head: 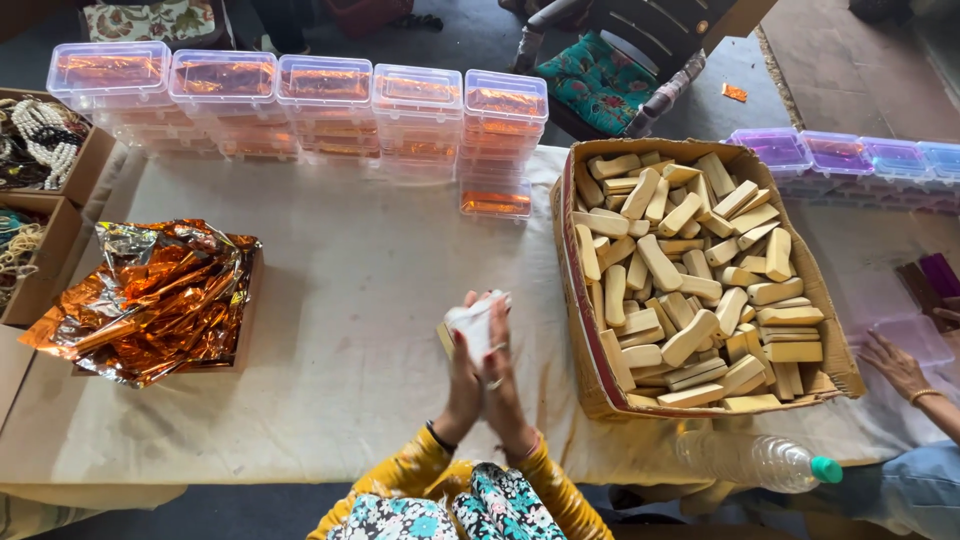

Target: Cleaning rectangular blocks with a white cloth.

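1. Left hand (462,385) and right hand (503,385) pressed palm to palm, fingers clamped on a small white cloth-wrapped piece (475,322).
2. Piece held above the cream-cloth table (340,300), just left of the cardboard box of pale wooden blocks (690,275).

Cloth-covered table (360,300); boxes (600,380), bottle (755,462)

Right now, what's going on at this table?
A person in yellow sleeves presses both hands together over the cloth-covered table: the left hand and right hand hold a small white cloth around a pale block that barely shows. To their right, an open cardboard box is full of wooden blocks. A box of orange foil sits to the left, with stacked clear lidded containers along the far edge. Another person's hand rests at the right side.
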